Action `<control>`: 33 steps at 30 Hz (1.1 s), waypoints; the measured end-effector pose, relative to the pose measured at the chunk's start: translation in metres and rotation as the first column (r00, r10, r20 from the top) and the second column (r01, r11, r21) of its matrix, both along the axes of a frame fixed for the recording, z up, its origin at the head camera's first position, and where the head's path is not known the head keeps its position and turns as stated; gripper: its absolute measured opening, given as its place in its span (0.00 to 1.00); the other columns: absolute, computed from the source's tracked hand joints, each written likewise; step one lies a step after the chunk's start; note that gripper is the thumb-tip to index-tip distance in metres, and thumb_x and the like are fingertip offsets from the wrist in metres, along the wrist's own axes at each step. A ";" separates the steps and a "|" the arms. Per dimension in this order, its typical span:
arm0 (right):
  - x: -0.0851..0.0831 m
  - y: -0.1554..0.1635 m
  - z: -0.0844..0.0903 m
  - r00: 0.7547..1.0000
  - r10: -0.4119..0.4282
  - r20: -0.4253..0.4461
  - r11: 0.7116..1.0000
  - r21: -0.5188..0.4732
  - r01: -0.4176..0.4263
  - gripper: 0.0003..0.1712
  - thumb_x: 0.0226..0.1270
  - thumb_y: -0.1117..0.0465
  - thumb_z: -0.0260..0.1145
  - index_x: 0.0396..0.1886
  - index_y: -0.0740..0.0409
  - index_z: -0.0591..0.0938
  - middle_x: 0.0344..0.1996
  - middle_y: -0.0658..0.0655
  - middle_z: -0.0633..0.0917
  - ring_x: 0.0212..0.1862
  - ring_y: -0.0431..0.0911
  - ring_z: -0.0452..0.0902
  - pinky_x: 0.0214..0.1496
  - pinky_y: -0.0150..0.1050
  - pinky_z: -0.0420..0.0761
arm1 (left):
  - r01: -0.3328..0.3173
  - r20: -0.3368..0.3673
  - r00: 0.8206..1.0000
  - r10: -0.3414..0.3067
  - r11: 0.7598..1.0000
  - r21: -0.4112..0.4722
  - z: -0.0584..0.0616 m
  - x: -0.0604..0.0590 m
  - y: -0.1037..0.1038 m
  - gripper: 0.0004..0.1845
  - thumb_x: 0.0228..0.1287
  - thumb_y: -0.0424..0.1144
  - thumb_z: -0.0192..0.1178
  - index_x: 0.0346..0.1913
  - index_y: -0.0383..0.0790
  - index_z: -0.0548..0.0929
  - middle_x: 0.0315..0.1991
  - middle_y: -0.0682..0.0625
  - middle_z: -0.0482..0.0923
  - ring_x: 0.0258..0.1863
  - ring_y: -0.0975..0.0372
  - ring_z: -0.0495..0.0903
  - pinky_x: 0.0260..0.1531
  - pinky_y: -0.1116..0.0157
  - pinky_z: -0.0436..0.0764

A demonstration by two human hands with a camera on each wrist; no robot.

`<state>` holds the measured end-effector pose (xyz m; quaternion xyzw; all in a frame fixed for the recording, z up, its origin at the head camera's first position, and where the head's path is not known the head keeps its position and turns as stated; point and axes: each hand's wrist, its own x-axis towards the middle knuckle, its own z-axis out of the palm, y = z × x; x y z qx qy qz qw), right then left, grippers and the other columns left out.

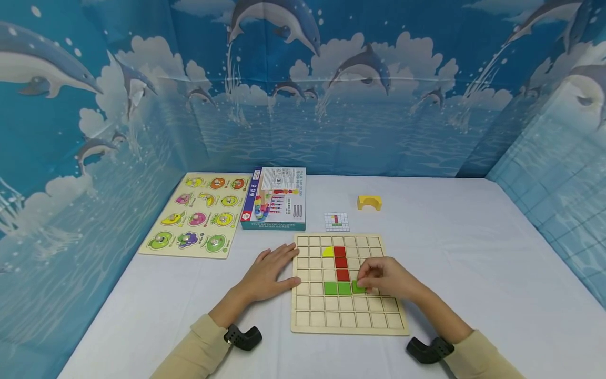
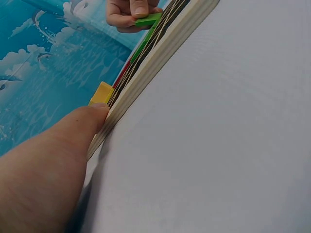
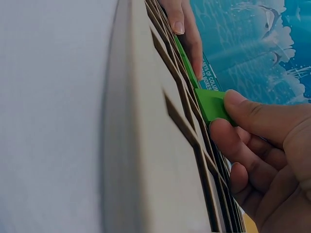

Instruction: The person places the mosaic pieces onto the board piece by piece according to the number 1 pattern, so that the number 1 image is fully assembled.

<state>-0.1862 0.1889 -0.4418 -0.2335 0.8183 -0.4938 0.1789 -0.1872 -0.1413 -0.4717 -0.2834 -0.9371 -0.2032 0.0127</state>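
A wooden grid board (image 1: 312, 319) lies on the table. In its cells sit a yellow tile (image 1: 328, 252), a column of red tiles (image 1: 341, 262) and two green tiles (image 1: 337, 288) side by side. My right hand (image 1: 385, 278) pinches another green tile (image 3: 210, 104) between thumb and fingers. In the right wrist view this tile is tilted, one edge at the board's grid beside the other green ones. My left hand (image 1: 270, 273) rests at the board's left edge with fingers spread, its fingertips and thumb touching the rim.
Behind the board lies a small pattern card (image 1: 336, 222). A yellow arch block (image 1: 369, 202) stands at the back right. Further left are a boxed toy set (image 1: 274, 200) and a fruit puzzle board (image 1: 196, 216). A dolphin-print curtain (image 1: 303, 126) surrounds the table.
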 end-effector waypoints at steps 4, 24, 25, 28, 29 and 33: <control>0.001 -0.001 0.000 1.000 0.008 -0.029 1.000 0.018 -0.008 0.07 0.57 0.60 0.69 0.30 0.59 0.81 0.23 0.54 0.80 0.24 0.46 0.77 0.26 0.34 0.77 | 0.002 0.001 1.000 -0.002 1.000 0.005 0.001 0.001 0.000 0.39 0.60 0.68 0.44 0.70 0.51 0.58 0.71 0.57 0.51 0.70 0.63 0.48 0.65 0.55 0.46; 0.005 0.001 0.001 0.977 0.049 -0.207 0.995 0.093 -0.031 0.03 0.56 0.59 0.70 0.28 0.48 0.82 0.26 0.47 0.78 0.26 0.40 0.71 0.26 0.32 0.73 | 0.002 -0.002 1.000 -0.002 1.000 0.000 0.002 0.002 0.000 0.39 0.61 0.68 0.44 0.70 0.50 0.58 0.71 0.56 0.52 0.70 0.63 0.48 0.65 0.54 0.47; 0.005 0.001 0.001 0.977 0.051 -0.209 0.995 0.094 -0.032 0.03 0.56 0.59 0.70 0.28 0.48 0.82 0.26 0.47 0.78 0.26 0.40 0.71 0.26 0.32 0.73 | 0.001 -0.003 1.000 -0.001 1.000 -0.004 0.002 0.002 0.000 0.39 0.61 0.68 0.44 0.70 0.50 0.58 0.71 0.56 0.52 0.70 0.63 0.48 0.65 0.54 0.47; 0.005 0.001 0.001 0.975 0.053 -0.216 0.995 0.099 -0.032 0.03 0.56 0.59 0.69 0.28 0.47 0.82 0.26 0.46 0.78 0.26 0.40 0.71 0.26 0.31 0.73 | 0.001 -0.001 1.000 -0.001 1.000 -0.005 0.002 0.002 0.000 0.39 0.61 0.68 0.44 0.71 0.51 0.58 0.71 0.57 0.51 0.70 0.63 0.48 0.65 0.54 0.46; 0.004 0.001 0.000 0.974 0.053 -0.218 0.994 0.101 -0.031 0.03 0.56 0.59 0.70 0.28 0.47 0.83 0.26 0.46 0.78 0.26 0.40 0.71 0.26 0.31 0.73 | 0.000 0.001 1.000 0.000 1.000 -0.004 0.002 0.001 0.000 0.39 0.61 0.68 0.44 0.71 0.51 0.58 0.71 0.57 0.51 0.70 0.63 0.48 0.65 0.54 0.46; 0.004 0.002 0.000 0.971 0.051 -0.232 0.994 0.109 -0.026 0.02 0.56 0.59 0.70 0.28 0.48 0.83 0.25 0.45 0.78 0.26 0.39 0.69 0.25 0.31 0.71 | -0.001 0.006 1.000 0.001 1.000 0.001 0.001 0.001 0.000 0.39 0.60 0.68 0.45 0.71 0.51 0.58 0.71 0.58 0.51 0.70 0.64 0.47 0.65 0.55 0.45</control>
